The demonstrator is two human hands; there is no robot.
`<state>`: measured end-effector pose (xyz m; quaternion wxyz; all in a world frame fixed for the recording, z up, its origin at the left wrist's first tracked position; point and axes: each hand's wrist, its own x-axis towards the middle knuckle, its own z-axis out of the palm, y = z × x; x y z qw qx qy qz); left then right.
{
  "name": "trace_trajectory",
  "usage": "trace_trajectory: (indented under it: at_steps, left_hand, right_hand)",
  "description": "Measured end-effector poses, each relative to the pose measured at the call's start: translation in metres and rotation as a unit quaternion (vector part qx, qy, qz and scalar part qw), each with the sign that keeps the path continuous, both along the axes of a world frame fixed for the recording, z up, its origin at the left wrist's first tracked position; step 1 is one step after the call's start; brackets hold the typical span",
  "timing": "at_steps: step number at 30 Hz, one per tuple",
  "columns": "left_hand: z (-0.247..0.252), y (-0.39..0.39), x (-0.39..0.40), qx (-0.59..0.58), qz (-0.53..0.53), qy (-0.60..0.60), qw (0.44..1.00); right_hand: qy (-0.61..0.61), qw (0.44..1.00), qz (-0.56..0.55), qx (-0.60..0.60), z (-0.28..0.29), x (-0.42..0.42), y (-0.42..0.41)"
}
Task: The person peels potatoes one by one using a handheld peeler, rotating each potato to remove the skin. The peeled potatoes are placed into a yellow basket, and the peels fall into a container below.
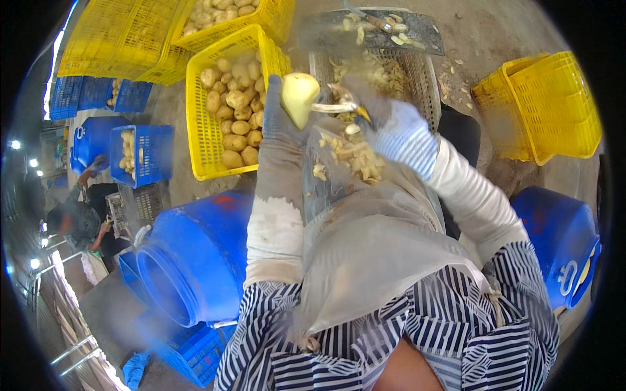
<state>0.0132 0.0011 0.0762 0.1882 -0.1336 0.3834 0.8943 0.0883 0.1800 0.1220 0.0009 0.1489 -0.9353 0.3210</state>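
Observation:
My gloved left hand [280, 110] holds up a peeled, pale yellow potato [300, 94] beside a yellow crate [195, 141] of unpeeled potatoes [237, 99]. To its right, my gloved right hand [391, 127], slightly blurred, grips a hand peeler [337, 107], whose light-coloured end reaches towards the potato. Whether the blade touches the potato cannot be told. Peelings [359, 155] lie below the hands on the clear plastic apron [362, 254] over my lap. More peelings fill a slatted basket [424, 80] beyond my hands.
A dark board [323, 34] bears a wooden-handled knife [379, 22] and peelings. Blue barrels stand left [215, 254] and right [552, 234]. Yellow crates stand at the right [557, 107] and upper left [117, 39]. At far left a co-worker [80, 225] sits near a blue potato crate [156, 156].

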Motion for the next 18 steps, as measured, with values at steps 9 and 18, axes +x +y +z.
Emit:
trace_trajectory:
  at_steps: [9,18]
  left_hand:
    - [0.01,-0.001,0.013,-0.029,-0.094,0.06,0.993]
    - [0.028,-0.007,0.014,-0.104,-0.234,0.135,0.957]
  right_hand:
    - [-0.064,0.965,-0.036,0.251,-0.008,-0.023,0.051]
    - [0.023,0.986,-0.097,0.131,-0.024,-0.04,0.053]
